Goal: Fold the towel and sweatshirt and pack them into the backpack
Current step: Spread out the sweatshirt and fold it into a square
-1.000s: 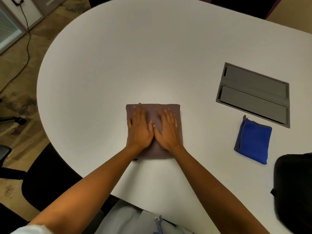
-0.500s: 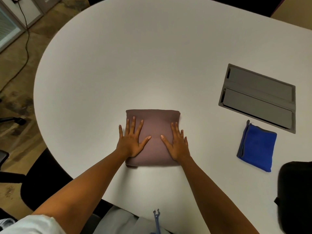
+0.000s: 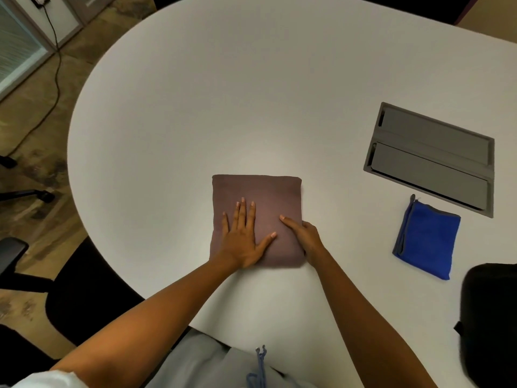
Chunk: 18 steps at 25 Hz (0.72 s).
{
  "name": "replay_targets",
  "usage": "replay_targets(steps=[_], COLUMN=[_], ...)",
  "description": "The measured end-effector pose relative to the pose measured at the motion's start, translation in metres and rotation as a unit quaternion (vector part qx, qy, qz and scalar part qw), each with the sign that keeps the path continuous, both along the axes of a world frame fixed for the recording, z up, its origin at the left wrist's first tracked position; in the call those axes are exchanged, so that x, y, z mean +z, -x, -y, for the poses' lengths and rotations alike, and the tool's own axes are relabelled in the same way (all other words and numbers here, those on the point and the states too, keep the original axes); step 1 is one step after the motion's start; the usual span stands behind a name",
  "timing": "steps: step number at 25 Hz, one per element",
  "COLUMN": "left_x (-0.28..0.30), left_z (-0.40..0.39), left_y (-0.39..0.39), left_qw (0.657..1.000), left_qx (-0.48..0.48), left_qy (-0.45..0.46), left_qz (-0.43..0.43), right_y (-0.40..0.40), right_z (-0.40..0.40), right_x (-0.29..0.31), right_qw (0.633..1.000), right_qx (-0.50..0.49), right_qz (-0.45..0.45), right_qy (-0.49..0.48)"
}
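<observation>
Sweatshirt (image 3: 257, 208) folded on table (image 3: 195, 107), left hand (image 3: 243, 236) flat on top, right hand (image 3: 306, 236) gripping its right edge; lift evenly, keep folds tight, carry to backpack (image 3: 489, 317).

Backpack (image 3: 492, 326) — far right of the right hand (image 3: 306, 238): cut off by the right and bottom edges; only a dark rounded mass shows. Right hand fingers lie past the sweatshirt (image 3: 257, 197) edge — hidden, grip cannot be told. Left hand (image 3: 242, 236) covers the near-left part of the sweatshirt.
</observation>
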<state>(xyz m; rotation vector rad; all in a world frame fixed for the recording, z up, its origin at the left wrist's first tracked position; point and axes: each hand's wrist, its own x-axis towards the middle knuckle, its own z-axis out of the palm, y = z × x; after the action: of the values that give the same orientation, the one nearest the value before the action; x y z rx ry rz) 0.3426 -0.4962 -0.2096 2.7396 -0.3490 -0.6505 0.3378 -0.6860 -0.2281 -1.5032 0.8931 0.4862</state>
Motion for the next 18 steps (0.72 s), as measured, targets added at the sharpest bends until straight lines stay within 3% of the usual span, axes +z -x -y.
replay_targets(steps=[3, 6, 9, 11, 14, 16, 18], left_x=[0.017, 0.048, 0.080, 0.103, 0.122, 0.122, 0.105], left_z=[0.011, 0.025, 0.028, 0.023, 0.012, 0.004, -0.003], left_y=[0.006, 0.001, -0.013, -0.022, -0.029, -0.029, -0.030], left_qw=[0.996, 0.974, 0.938, 0.895, 0.797, 0.736, 0.702], left_qx=[0.054, 0.143, 0.186, 0.192, 0.189, 0.230, 0.301], left_qy=[0.039, 0.104, 0.227, 0.339, 0.499, 0.551, 0.545], left_qz=[-0.067, -0.140, -0.184, -0.217, -0.283, -0.319, -0.345], right_y=[-0.001, 0.000, 0.003, 0.006, 0.011, 0.007, 0.003], right_z=[0.003, -0.010, -0.032, -0.046, -0.071, -0.089, -0.108], right_x=[0.014, 0.040, 0.078, 0.114, 0.157, 0.160, 0.142], right_qw=[0.997, 0.996, 0.996, 0.981, 0.939, 0.920, 0.929], right_qx=[0.000, 0.031, 0.011, 0.040, 0.102, 0.161, 0.194], right_qz=[-0.015, 0.031, 0.086, 0.127, 0.210, 0.196, 0.154], right_qy=[-0.070, -0.077, 0.023, 0.144, 0.252, 0.300, 0.273])
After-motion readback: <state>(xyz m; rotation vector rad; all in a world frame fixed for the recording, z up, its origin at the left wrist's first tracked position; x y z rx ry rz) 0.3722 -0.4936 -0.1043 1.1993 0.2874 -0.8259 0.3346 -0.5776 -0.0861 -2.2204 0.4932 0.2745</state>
